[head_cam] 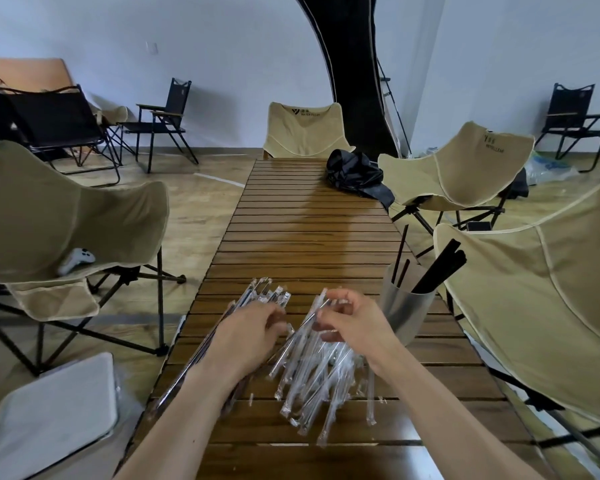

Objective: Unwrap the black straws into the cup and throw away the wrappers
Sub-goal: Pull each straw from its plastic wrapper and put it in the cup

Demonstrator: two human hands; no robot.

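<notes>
A grey cup (pixel 404 313) stands on the wooden slat table (pixel 312 230) at the right and holds several unwrapped black straws (pixel 437 271). A bundle of wrapped black straws (pixel 257 292) lies to the left, partly under my left hand (pixel 253 332). A heap of clear empty wrappers (pixel 321 382) lies between my forearms. My right hand (pixel 352 320) pinches the upper end of one wrapped straw (pixel 309 322); my left hand grips the same straw lower down. That straw slants above the wrapper heap, just left of the cup.
Beige folding chairs (pixel 66 216) flank the table on both sides and at its far end. A black bag (pixel 355 174) sits at the far right of the table. A white bin lid (pixel 59 410) is at the lower left beside the table.
</notes>
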